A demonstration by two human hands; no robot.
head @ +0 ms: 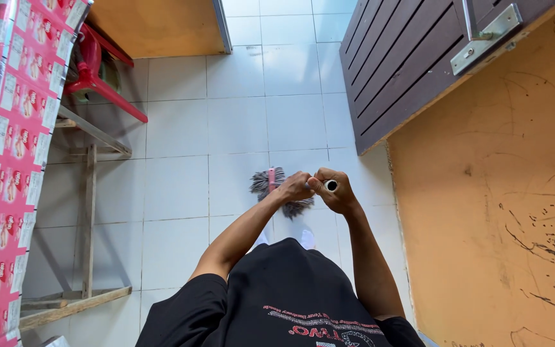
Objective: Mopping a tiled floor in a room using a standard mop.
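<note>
I look straight down at a mop whose grey string head [266, 184] rests on the white tiled floor [239, 115]. Its handle runs up toward the camera, so only the round end [331, 186] and a pink collar near the head show. My right hand [334, 191] grips the top of the handle. My left hand [295, 187] is closed on the handle just below it, touching the right hand. My black shirt [284, 295] and a white-socked foot [307, 239] fill the bottom of the view.
A table with a red-and-white patterned cover [8, 160] and a wooden frame [89, 218] stands at the left. A red plastic chair [97, 71] is behind it. A dark wooden door [406, 64] and an orange scuffed wall [502, 212] close the right side.
</note>
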